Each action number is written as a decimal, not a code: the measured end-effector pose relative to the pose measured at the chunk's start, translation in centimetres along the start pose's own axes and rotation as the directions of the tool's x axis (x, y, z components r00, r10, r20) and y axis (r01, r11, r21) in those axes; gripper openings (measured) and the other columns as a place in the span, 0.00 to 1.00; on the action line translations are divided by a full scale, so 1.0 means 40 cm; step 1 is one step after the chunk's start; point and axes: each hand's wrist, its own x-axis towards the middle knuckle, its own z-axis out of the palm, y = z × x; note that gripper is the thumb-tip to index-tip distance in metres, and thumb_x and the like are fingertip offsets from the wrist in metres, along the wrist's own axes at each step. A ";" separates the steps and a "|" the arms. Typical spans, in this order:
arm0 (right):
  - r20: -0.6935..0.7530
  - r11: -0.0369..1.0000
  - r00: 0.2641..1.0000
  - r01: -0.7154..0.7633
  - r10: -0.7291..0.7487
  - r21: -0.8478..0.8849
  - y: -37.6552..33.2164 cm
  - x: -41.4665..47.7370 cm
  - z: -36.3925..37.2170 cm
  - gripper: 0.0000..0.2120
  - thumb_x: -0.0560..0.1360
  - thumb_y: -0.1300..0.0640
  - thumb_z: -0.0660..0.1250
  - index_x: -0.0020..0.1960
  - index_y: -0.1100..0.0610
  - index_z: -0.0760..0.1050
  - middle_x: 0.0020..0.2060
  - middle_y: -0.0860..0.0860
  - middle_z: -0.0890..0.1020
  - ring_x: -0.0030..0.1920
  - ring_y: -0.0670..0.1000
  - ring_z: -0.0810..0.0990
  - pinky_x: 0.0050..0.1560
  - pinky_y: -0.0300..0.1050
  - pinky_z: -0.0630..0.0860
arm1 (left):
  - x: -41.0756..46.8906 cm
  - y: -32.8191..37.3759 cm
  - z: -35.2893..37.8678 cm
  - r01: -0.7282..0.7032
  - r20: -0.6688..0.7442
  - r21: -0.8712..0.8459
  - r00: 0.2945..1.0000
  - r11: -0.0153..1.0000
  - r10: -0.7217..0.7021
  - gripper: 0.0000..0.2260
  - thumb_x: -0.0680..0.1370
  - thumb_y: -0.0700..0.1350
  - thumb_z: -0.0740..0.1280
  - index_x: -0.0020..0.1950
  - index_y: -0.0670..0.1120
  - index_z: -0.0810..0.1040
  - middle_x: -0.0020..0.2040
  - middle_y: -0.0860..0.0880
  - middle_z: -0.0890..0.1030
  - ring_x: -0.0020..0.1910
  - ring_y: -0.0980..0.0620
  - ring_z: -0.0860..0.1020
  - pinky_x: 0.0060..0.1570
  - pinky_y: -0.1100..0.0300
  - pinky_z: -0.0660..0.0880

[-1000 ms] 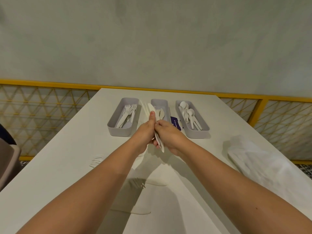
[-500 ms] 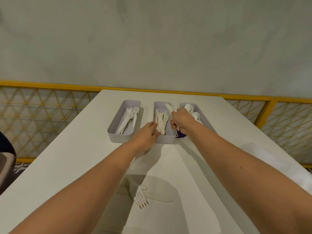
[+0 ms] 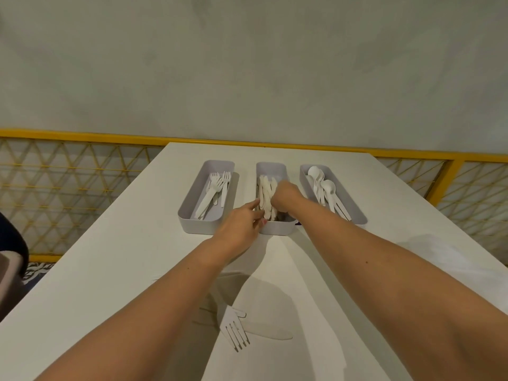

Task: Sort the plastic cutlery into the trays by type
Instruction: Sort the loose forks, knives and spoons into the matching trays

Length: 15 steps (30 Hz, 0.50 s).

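Three grey trays stand side by side near the far edge of the white table (image 3: 132,243), with narrow strips of bare tabletop between them. The left tray (image 3: 192,225) holds forks (image 3: 217,188), the middle tray (image 3: 277,231) holds knives (image 3: 265,193), and the right tray (image 3: 358,218) holds spoons (image 3: 324,188). The right hand (image 3: 283,199) is down inside the middle tray, over the right side of the knife pile. Its fingers bend downward out of sight, so I cannot tell whether they hold a knife or have let go. The left hand (image 3: 239,226) rests at the near left corner of the same tray. Its fingers are fairly straight and touch the rim, and the thumb seems to lie against the front wall. A small purple object (image 3: 298,223) peeks out between the middle and right trays at their near ends. Close to the person, between the forearms, a loose fork (image 3: 235,331) lies tines-forward across a loose knife (image 3: 270,333), well apart from the trays. Wide bare tabletop runs left of the left tray to the table's edge and also right of the right tray. A yellow railing (image 3: 82,136) runs just beyond the far edge of the table.
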 end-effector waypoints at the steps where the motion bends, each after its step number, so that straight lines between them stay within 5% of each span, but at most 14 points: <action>1: 0.019 0.996 1.000 0.026 -0.025 -0.086 -0.004 -0.006 -0.002 0.15 0.79 0.64 0.58 0.65 0.63 0.68 0.52 0.58 0.76 0.56 0.54 0.75 0.42 0.40 0.72 | 0.001 -0.001 0.000 0.000 -0.005 -0.004 1.000 1.000 0.000 0.15 0.81 0.45 0.58 0.66 0.44 0.75 0.75 0.48 0.62 0.68 0.48 0.71 0.61 0.64 0.65; 6: 0.020 0.958 0.993 0.115 -0.113 -0.261 -0.012 -0.012 -0.020 0.06 0.79 0.62 0.57 0.51 0.59 0.72 0.36 0.54 0.68 0.49 0.53 0.69 0.47 0.40 0.64 | -0.004 0.003 -0.006 0.009 0.024 -0.022 1.000 1.000 -0.009 0.15 0.80 0.44 0.59 0.66 0.43 0.74 0.76 0.49 0.60 0.69 0.48 0.69 0.62 0.62 0.66; 10: 0.008 0.924 0.994 0.108 -0.113 -0.366 -0.016 -0.018 -0.037 0.03 0.78 0.62 0.58 0.45 0.58 0.67 0.35 0.53 0.65 0.35 0.49 0.66 0.33 0.38 0.64 | -0.018 0.011 -0.022 0.009 0.034 -0.016 0.999 1.000 -0.008 0.18 0.81 0.45 0.59 0.71 0.44 0.70 0.76 0.49 0.60 0.71 0.48 0.66 0.65 0.61 0.63; 15: 0.073 0.913 0.987 0.159 -0.141 -0.376 -0.024 -0.063 -0.055 0.08 0.79 0.62 0.57 0.55 0.62 0.73 0.48 0.55 0.75 0.48 0.51 0.75 0.39 0.37 0.73 | -0.054 0.010 -0.084 0.033 -0.023 -0.036 0.999 0.999 -0.034 0.17 0.80 0.45 0.62 0.69 0.46 0.71 0.71 0.48 0.68 0.67 0.48 0.69 0.65 0.58 0.64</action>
